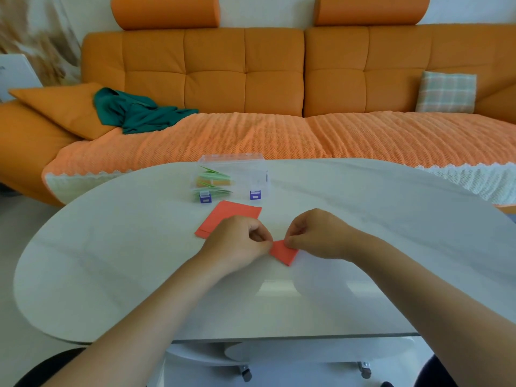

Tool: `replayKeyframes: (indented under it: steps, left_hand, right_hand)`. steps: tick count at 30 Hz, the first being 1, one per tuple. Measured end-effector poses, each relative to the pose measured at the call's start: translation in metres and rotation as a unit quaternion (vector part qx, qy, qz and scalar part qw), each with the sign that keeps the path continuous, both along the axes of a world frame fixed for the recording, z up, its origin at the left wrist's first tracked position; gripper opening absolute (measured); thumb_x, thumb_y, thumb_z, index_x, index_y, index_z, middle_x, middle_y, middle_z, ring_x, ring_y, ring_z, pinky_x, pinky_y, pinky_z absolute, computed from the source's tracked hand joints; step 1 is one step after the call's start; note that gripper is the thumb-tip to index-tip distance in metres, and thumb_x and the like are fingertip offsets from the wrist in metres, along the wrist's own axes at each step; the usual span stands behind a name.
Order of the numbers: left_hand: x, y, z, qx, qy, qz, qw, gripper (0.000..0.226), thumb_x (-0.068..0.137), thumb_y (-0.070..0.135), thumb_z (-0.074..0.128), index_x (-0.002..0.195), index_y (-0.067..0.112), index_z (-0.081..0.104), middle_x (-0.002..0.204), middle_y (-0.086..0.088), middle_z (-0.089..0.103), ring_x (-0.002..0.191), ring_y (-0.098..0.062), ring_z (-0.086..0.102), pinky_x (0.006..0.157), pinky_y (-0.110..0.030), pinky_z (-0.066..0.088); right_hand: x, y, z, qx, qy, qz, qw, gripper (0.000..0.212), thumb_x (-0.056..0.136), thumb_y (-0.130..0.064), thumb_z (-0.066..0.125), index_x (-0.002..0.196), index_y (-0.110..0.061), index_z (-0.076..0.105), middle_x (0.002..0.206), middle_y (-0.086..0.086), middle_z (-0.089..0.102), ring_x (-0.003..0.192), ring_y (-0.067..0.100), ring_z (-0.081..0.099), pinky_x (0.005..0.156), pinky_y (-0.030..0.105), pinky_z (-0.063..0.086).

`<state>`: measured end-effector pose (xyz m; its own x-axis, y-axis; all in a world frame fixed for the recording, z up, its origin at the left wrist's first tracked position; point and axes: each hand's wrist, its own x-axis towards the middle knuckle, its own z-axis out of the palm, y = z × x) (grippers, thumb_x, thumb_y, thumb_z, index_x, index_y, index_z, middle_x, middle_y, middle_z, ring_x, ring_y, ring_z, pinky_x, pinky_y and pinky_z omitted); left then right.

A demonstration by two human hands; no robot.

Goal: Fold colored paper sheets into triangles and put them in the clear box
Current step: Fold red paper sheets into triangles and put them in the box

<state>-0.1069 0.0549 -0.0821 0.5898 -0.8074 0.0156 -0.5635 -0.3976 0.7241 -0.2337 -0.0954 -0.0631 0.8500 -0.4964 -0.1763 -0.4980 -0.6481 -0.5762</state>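
Orange sofa (273, 79) upholstery fills the background behind the white oval table (111, 275). On my feed, two bare hands meet near the table's middle over a folded red paper (283, 251). The left hand (237, 244), fingers curled, pinches the piece at its left corner. The right hand (318, 236) pinches its upper edge between thumb and fingertips, and the lower part of the paper lies on the tabletop. Just beyond the left hand, partly under it, lies a flat stack of red sheets (231, 216). Farther back, near the table's far edge, stands the clear box (231, 174) with two purple latches (255, 194) on its front. Folded green and orange pieces (213, 177) sit in its left half. A green cloth (139, 113) lies crumpled on the sofa seat at left, and a plaid cushion (446, 92) leans against the backrest at right.
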Motion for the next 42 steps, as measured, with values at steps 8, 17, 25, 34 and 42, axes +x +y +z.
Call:
replayKeyframes:
  steps: [8, 17, 25, 34, 42]
  left_hand:
    - [0.004, -0.006, -0.002, 0.055, -0.111, -0.033, 0.992, 0.006, 0.084, 0.026, 0.069, 0.084, 0.028, 0.075, 0.081, 0.015, 0.063, 0.082, -0.005, 0.058, 0.072, -0.023, 0.048]
    - [-0.005, -0.004, -0.023, -0.053, -0.206, -0.190, 0.958, 0.034, 0.081, -0.007, 0.057, 0.091, 0.017, 0.079, 0.093, 0.002, 0.068, 0.091, -0.014, 0.057, 0.081, -0.022, 0.042]
    - [-0.013, 0.009, -0.024, -0.063, -0.282, -0.210, 0.934, 0.035, 0.083, 0.010, 0.052, 0.108, 0.023, 0.073, 0.096, 0.008, 0.063, 0.089, -0.016, 0.055, 0.073, -0.035, 0.051]
    - [-0.023, 0.012, -0.022, -0.014, -0.315, -0.212, 0.925, 0.039, 0.090, 0.036, 0.044, 0.124, 0.033, 0.062, 0.104, 0.010, 0.053, 0.093, -0.013, 0.046, 0.071, -0.031, 0.046]
    - [-0.022, 0.010, -0.020, 0.013, -0.332, -0.213, 0.919, 0.036, 0.090, 0.030, 0.047, 0.123, 0.032, 0.062, 0.116, 0.014, 0.054, 0.096, -0.012, 0.043, 0.071, -0.027, 0.041]
  right_hand:
    - [0.003, 0.009, -0.009, -0.194, 0.016, 0.043, 0.980, 0.017, 0.086, -0.045, 0.061, 0.101, -0.038, 0.065, 0.099, -0.011, 0.059, 0.095, 0.013, 0.057, 0.091, 0.032, 0.045]
    - [0.003, 0.009, -0.013, -0.129, -0.021, 0.024, 0.991, 0.003, 0.082, -0.036, 0.067, 0.082, -0.037, 0.069, 0.090, -0.014, 0.060, 0.091, 0.010, 0.061, 0.084, 0.031, 0.052]
    - [-0.009, 0.000, -0.018, -0.136, -0.069, 0.061, 0.986, 0.006, 0.084, -0.036, 0.070, 0.087, -0.037, 0.075, 0.100, -0.013, 0.057, 0.090, 0.006, 0.054, 0.080, 0.023, 0.045]
    - [-0.013, -0.008, -0.010, -0.055, -0.037, 0.018, 0.998, 0.008, 0.079, -0.041, 0.079, 0.083, -0.036, 0.075, 0.097, -0.015, 0.062, 0.076, 0.002, 0.056, 0.070, 0.018, 0.046]
    - [-0.006, -0.020, -0.007, -0.047, -0.013, 0.021, 0.999, 0.018, 0.079, -0.038, 0.082, 0.094, -0.033, 0.075, 0.098, -0.014, 0.065, 0.083, 0.004, 0.059, 0.065, 0.014, 0.042]
